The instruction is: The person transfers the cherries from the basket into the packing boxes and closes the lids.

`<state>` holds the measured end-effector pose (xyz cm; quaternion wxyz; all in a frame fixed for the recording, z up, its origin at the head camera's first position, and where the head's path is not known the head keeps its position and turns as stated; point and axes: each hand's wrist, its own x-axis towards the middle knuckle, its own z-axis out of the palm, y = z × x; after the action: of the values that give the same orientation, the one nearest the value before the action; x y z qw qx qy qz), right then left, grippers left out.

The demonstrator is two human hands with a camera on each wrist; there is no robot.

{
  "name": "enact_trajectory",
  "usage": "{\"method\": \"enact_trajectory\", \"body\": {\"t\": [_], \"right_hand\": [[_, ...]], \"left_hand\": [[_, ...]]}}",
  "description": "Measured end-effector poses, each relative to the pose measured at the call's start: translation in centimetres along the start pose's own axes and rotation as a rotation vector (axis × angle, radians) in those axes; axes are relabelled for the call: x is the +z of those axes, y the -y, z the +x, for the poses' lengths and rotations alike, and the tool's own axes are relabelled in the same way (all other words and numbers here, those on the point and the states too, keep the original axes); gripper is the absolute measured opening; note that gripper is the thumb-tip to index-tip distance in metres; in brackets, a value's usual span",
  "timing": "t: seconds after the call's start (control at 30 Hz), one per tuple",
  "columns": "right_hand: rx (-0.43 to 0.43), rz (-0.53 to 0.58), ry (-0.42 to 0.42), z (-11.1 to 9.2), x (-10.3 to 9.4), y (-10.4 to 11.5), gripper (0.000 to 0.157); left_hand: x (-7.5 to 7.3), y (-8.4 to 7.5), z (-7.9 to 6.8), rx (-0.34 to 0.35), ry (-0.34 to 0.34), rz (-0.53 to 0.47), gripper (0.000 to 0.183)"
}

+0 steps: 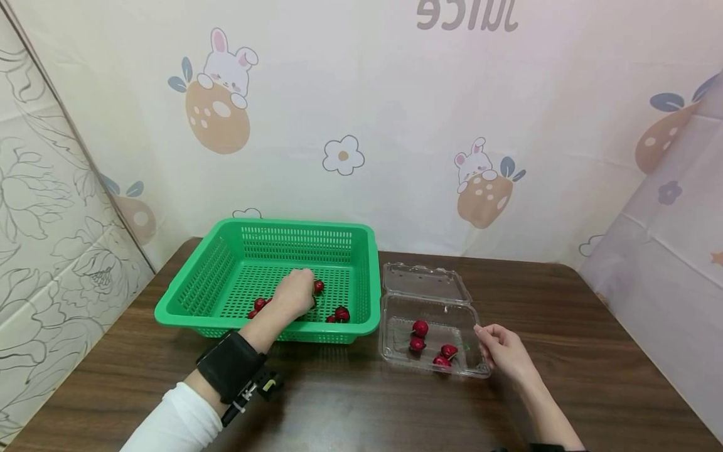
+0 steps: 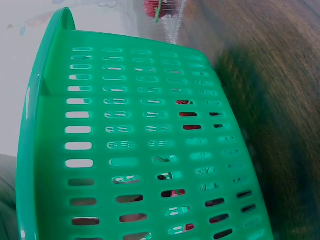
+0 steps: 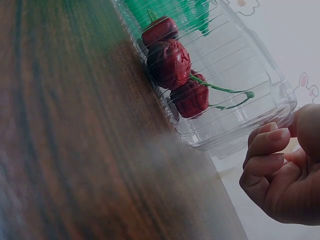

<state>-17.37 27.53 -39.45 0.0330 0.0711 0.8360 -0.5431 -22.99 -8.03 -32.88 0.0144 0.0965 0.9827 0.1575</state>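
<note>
My left hand (image 1: pixel 295 292) reaches down into the green plastic basket (image 1: pixel 369 276), among red cherries. Its fingertips are hidden behind the back of the hand, so I cannot tell whether they hold a cherry. One cherry (image 1: pixel 319 286) lies just beyond the hand, and others (image 1: pixel 341 314) lie to its right. In the left wrist view the basket's slotted wall (image 2: pixel 135 120) blocks most of that hand. My right hand (image 1: pixel 504 351) pinches the right rim of a clear plastic clamshell box (image 1: pixel 390 361) between thumb and fingers. Several cherries (image 3: pixel 170 63) with green stems sit inside the box.
The box's lid (image 1: pixel 426 282) is folded back toward the wall. Basket and box stand side by side on a dark wooden table (image 1: pixel 361 402). A printed curtain (image 1: pixel 395 125) hangs behind the table and along both sides.
</note>
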Motion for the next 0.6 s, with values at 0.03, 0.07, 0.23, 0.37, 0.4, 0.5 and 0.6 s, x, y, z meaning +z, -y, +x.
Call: {"method": "enact_trajectory", "body": {"t": [0.03, 0.07, 0.23, 0.37, 0.4, 0.5, 0.6], "right_hand": [[0.001, 0.0, -0.001, 0.01, 0.0, -0.02, 0.029], [0.002, -0.001, -0.001, 0.01, 0.01, -0.03, 0.029], [0.0, 0.003, -0.002, 0.04, 0.03, -0.1, 0.029], [-0.007, 0.004, -0.002, 0.02, 0.05, -0.14, 0.029], [-0.008, 0.005, -0.001, 0.02, 0.06, -0.16, 0.028], [-0.013, 0.008, 0.0, 0.01, 0.07, -0.22, 0.028], [-0.014, 0.009, 0.0, 0.03, 0.08, -0.25, 0.027]], "left_hand": [[-0.01, 0.03, 0.01, -0.002, -0.011, -0.012, 0.04], [-0.04, 0.05, 0.0, -0.006, -0.02, -0.024, 0.041], [-0.16, 0.01, -0.06, -0.021, -0.053, -0.102, 0.048], [-0.37, -0.14, -0.34, -0.016, -0.092, -0.149, 0.042], [-0.44, -0.18, -0.42, -0.013, -0.107, -0.151, 0.038], [-0.52, -0.26, -0.61, -0.006, -0.15, -0.15, 0.025], [-0.5, -0.24, -0.71, 0.001, -0.193, -0.163, 0.019]]}}
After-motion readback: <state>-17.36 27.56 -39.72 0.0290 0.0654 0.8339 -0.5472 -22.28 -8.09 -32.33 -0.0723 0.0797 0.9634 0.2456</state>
